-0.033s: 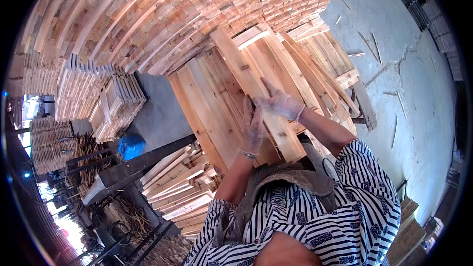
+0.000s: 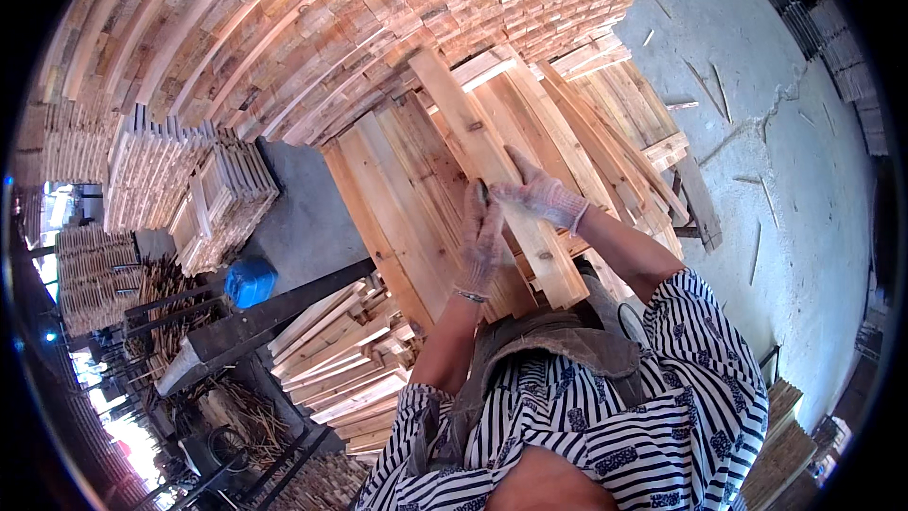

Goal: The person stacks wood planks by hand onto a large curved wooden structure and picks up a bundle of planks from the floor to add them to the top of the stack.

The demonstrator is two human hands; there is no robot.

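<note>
A narrow wooden board [image 2: 470,128] with a few dark knots lies at a slant in front of me, above other planks. My right hand [image 2: 541,196], in a thin pale glove, grips its right side, with the fingers reaching over the upper face. Along the left edge, my gloved left hand [image 2: 480,244] holds the board, fingers pointing away from me; a dark spot shows near its fingertips. Beneath are wide flat planks [image 2: 383,194] on the left. More loose boards [image 2: 586,137] lie overlapping on the right.
A tall stack of cut timber [image 2: 378,14] rises beyond the planks. Smaller bundled stacks [image 2: 227,194] and a blue container [image 2: 251,283] are at left, near a dark metal beam [image 2: 274,317]. Offcuts [image 2: 345,360] lie below the beam; thin scraps [image 2: 724,95] litter the grey floor at right.
The board's far end has shifted very slightly to the right and away from me. Both hands keep nearly the same places on it.
</note>
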